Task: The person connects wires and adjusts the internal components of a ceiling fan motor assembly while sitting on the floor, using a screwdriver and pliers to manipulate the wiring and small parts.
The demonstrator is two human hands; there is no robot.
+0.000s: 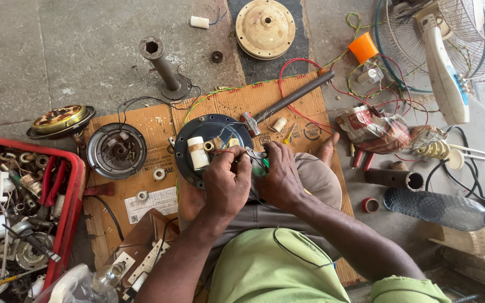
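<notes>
The dark round motor plate (209,134) is propped on the lap at the cardboard sheet's (158,168) near edge. Its wires (237,154) are pinched by the left hand (227,182); pliers (255,154) are squeezed in the right hand (279,179) for steadiness.

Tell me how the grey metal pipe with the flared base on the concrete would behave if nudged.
The pipe looks like solid metal, so probably stiff and heavy for its size. It lies tilted on its flared base, so a nudge would likely swing it in an arc rather than roll it straight.
</notes>
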